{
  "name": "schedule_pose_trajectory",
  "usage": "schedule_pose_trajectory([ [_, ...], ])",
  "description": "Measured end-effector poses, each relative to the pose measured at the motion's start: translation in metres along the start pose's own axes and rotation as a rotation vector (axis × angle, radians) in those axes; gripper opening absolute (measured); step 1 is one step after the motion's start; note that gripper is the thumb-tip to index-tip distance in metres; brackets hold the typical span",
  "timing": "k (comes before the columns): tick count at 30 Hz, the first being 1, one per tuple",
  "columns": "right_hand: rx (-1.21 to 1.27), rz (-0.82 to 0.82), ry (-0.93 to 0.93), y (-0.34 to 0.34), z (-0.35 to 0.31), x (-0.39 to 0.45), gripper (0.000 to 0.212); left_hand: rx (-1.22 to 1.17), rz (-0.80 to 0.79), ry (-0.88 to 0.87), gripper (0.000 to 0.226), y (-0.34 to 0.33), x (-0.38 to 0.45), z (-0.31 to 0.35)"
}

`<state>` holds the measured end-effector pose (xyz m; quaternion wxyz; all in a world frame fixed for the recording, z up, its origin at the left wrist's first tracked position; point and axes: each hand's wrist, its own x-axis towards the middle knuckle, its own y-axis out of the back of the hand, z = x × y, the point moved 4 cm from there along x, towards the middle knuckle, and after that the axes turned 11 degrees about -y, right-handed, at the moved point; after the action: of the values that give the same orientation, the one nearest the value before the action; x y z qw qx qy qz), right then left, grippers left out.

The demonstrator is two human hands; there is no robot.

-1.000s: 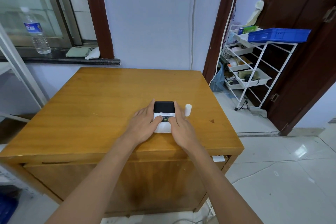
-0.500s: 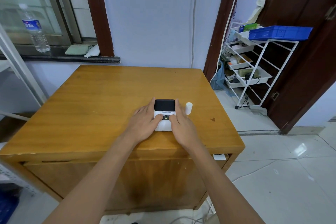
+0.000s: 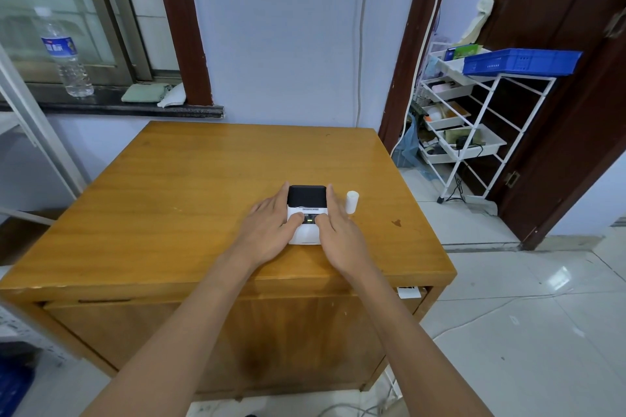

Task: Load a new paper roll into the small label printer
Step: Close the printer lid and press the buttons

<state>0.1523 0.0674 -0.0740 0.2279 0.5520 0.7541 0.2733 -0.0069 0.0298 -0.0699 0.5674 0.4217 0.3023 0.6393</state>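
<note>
Nothing moved: both hands stay on printer | left hand (image 3: 267, 234) and right hand (image 3: 338, 234) clasp small white-and-black plastic label printer (image 3: 306, 213) between them | white paper roll (image 3: 351, 201) upright just beyond right hand | steady body, lift lid evenly

I see a water bottle (image 3: 66, 54) standing on the window sill (image 3: 111, 108) beside folded cloths (image 3: 154, 93); right of the wooden table (image 3: 189, 200), a white rack (image 3: 474, 132) carries a blue tray (image 3: 521, 61).
</note>
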Motion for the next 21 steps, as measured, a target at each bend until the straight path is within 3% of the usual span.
schedule_pose_trajectory([
  [21,-0.003,-0.007,0.007,0.0036,-0.0070,-0.0068,0.072,0.009,0.011,0.000,0.073,0.0006,0.0000,0.0027],
])
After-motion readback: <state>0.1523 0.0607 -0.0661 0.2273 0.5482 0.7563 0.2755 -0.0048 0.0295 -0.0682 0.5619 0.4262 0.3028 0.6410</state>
